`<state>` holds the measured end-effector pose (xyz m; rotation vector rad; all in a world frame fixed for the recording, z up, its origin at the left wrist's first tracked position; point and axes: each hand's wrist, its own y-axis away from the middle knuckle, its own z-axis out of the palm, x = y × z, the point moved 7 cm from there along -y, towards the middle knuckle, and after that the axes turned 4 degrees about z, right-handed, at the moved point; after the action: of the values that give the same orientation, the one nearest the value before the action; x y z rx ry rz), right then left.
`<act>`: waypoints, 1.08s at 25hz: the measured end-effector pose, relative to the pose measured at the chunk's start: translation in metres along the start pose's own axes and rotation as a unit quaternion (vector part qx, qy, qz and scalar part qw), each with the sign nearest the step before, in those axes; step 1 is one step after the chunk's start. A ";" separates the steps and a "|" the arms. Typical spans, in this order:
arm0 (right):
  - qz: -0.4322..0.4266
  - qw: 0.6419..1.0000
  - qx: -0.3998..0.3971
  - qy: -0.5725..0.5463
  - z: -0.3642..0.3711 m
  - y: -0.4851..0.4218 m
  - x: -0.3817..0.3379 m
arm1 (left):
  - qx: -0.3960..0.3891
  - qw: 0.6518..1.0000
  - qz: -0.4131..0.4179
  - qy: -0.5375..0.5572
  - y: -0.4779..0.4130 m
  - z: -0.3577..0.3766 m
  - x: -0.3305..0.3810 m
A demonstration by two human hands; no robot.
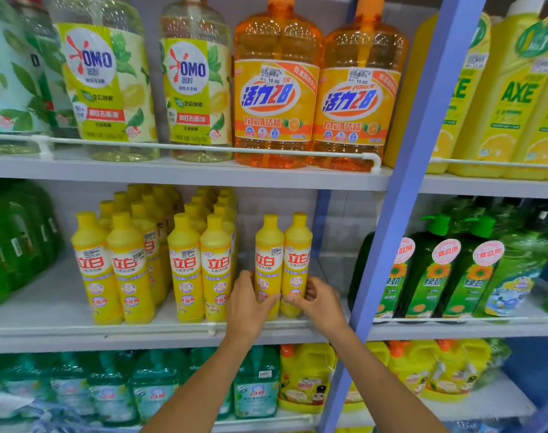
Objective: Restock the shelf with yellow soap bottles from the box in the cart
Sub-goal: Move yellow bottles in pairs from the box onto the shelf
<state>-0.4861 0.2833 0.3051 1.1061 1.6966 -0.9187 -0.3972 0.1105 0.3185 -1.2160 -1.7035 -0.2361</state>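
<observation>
Two yellow soap bottles stand upright side by side at the front right of the middle shelf (47, 329). My left hand (247, 304) wraps the lower part of the left bottle (268, 254). My right hand (319, 300) grips the lower part of the right bottle (297, 251). Left of them, rows of the same yellow bottles (185, 264) fill the shelf several deep. A gap lies between those rows and the held pair. The box and the cart are out of view.
A blue shelf upright (400, 214) stands just right of the held bottles. Large orange bottles (275, 89) sit on the shelf above, green bottles (435, 270) in the bay to the right, teal and yellow jugs (307, 379) below. A white rail (266, 324) edges the shelf front.
</observation>
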 end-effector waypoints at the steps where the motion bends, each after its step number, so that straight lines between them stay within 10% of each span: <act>1: 0.001 1.000 -0.003 -0.002 0.000 0.000 0.000 | 0.008 1.000 -0.009 -0.013 -0.001 0.001 0.002; 18: 0.016 0.988 0.103 0.111 0.014 -0.016 0.000 | 0.044 0.997 -0.066 0.016 -0.024 0.016 -0.012; 27: 0.039 0.994 0.105 -0.003 0.033 -0.094 0.019 | 0.095 0.988 -0.094 0.070 -0.089 0.056 -0.047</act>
<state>-0.5692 0.2282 0.2872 1.2969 1.5662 -1.0688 -0.5013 0.0749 0.2855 -0.8789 -1.6766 -0.2601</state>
